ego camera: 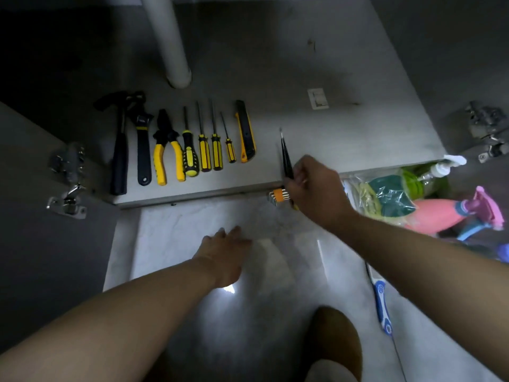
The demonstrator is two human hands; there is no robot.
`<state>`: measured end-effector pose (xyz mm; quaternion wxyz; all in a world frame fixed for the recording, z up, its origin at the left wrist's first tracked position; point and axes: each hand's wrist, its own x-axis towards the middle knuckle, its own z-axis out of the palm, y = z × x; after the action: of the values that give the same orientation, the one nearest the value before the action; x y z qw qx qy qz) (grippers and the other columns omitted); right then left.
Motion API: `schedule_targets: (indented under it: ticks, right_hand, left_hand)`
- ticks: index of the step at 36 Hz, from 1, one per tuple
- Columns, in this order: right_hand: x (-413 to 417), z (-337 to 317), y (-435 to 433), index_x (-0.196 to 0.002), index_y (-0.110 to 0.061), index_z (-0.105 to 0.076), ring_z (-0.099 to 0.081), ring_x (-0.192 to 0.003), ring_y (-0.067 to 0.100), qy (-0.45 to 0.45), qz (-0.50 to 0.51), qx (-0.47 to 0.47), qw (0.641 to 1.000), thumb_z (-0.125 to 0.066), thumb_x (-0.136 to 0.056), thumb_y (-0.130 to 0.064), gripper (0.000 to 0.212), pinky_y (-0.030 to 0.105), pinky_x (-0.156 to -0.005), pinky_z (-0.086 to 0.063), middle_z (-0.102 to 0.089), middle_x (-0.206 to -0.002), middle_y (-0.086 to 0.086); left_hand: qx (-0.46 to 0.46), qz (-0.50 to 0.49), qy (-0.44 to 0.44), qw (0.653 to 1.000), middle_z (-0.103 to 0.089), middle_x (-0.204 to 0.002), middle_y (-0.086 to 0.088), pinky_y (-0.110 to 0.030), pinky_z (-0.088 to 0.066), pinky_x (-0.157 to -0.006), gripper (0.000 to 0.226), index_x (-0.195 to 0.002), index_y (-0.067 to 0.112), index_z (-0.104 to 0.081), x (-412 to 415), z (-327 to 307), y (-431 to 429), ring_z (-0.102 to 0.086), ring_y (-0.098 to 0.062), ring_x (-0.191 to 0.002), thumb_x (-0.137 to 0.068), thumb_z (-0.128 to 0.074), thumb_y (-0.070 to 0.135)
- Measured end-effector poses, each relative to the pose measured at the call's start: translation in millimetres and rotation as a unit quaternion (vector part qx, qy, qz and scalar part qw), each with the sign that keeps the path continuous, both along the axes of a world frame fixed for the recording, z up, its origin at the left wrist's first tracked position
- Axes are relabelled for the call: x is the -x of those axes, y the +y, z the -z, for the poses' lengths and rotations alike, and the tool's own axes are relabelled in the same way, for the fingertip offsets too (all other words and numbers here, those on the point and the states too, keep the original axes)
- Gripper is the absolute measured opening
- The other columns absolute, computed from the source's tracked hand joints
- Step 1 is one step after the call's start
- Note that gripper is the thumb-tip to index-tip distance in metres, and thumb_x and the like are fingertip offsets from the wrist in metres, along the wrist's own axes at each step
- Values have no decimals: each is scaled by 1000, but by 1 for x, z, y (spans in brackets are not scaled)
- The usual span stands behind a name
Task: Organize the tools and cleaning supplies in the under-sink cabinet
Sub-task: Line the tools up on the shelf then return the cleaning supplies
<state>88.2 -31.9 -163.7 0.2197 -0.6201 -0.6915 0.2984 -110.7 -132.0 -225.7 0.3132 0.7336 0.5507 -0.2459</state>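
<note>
Tool-row step: right hand (314, 186) pinches black tweezers (285, 153) right of utility knife (246, 133), left hand (223, 252) lies flat and open; they likely need laying parallel next.

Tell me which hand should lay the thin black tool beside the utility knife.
Right. The right hand grips the thin black tool just right of the utility knife; the left hand rests flat on the floor, farther back.
</note>
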Motion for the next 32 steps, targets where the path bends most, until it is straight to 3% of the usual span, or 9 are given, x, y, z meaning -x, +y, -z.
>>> schedule_targets:
  ticks: [4, 8, 15, 19, 22, 24, 27, 30, 32]
  right_hand:
    - [24, -9, 50, -83, -17, -55, -59, -74, 20, -60, 13, 55, 997, -69, -84, -24, 16, 30, -66, -48, -63, -78, 1]
    - [46, -3, 79, -89, -16, -56, -54, -81, 21, -109, 25, 95, 989, -69, -86, -28, 17, 26, -59, -35, -59, -89, 3]
    - [62, 9, 93, -96, -15, -56, -54, -85, 24, -127, 70, 94, 985, -69, -88, -29, 21, 30, -69, -39, -56, -93, 3]
    - [57, 5, 82, -105, -11, -56, -61, -92, 29, -131, 43, 47, 989, -63, -93, -34, 27, 37, -75, -50, -63, -101, 9]
    - [37, 0, 60, -93, -12, -55, -60, -79, 29, -91, 8, -40, 995, -54, -96, -30, 18, 43, -70, -53, -63, -87, 7]
    - [19, 3, 38, -86, -13, -54, -57, -70, 30, -80, -52, -96, 991, -55, -95, -23, 14, 42, -61, -49, -60, -76, 5]
    - [-7, 19, 5, -83, -18, -54, -60, -68, 32, -123, -137, -66, 981, -55, -91, -24, 11, 36, -56, -46, -58, -72, -2]
    - [-29, 46, -14, -96, -19, -59, -63, -77, 33, -195, -164, 11, 967, -55, -91, -29, 12, 40, -62, -51, -60, -94, 2]
    - [-38, 62, -19, -119, -18, -56, -64, -82, 35, -239, -169, 51, 955, -60, -90, -29, 31, 41, -63, -54, -49, -119, 6]
  left_hand:
    - [2, 10, -1, 1000, -10, -167, -8, -51, -34, -116, 67, -154, 37, -28, 0, 1, -1, -23, -43, -149, -93, -55, 28]
    - [16, 1, -15, 1000, 0, -170, -6, -49, -26, -121, 72, -158, 37, -21, 4, 9, -1, -12, -41, -154, -94, -53, 37]
    - [21, -10, -31, 999, 2, -170, -5, -50, -24, -121, 74, -158, 38, -21, 8, 15, -2, -9, -39, -154, -92, -54, 40]
    - [-3, -24, -33, 999, -14, -169, -5, -45, -31, -119, 63, -153, 29, -38, 6, 9, -2, -23, -36, -151, -92, -54, 35]
    - [-73, -34, -24, 996, -41, -151, -5, -42, -43, -107, 47, -139, 22, -52, -1, 6, 1, -44, -33, -132, -92, -52, 28]
    - [-103, -47, -24, 993, -46, -141, -6, -40, -42, -102, 41, -134, 21, -53, -7, 6, 7, -46, -32, -126, -93, -52, 26]
    - [-130, -49, -43, 989, -42, -139, -10, -40, -41, -101, 41, -133, 21, -53, -18, 7, 24, -43, -33, -128, -92, -52, 24]
    - [-137, -46, -93, 985, -37, -143, -9, -41, -44, -101, 51, -139, 26, -52, -29, 9, 44, -41, -34, -131, -89, -57, 22]
    - [-136, -44, -133, 981, -31, -153, -7, -42, -43, -105, 64, -149, 34, -43, -37, 11, 56, -38, -36, -136, -89, -58, 19]
